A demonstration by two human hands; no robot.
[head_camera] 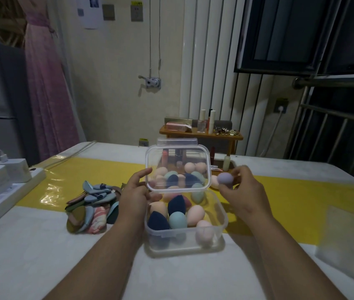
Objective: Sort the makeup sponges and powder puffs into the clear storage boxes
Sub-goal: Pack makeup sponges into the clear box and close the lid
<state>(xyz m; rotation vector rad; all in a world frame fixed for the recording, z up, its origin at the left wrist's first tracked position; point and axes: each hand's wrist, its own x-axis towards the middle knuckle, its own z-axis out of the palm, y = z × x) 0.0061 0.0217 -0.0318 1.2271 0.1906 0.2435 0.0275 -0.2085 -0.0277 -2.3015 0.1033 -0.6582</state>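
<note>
The left hand (136,191) grips the clear lid (178,167) by its left edge, fingers and thumb closed on it, holding it tilted up over the clear storage box (184,245); just right of and below that grip, navy, teal and peach makeup sponges (176,204) lie inside the box; the right hand (243,191) pinches a lavender sponge (225,178) between thumb and fingertips, just right of the lid; a peach sponge (214,181) sits just left of that pinch; a pile of powder puffs (94,206) lies left of the left hand, near it.
</note>
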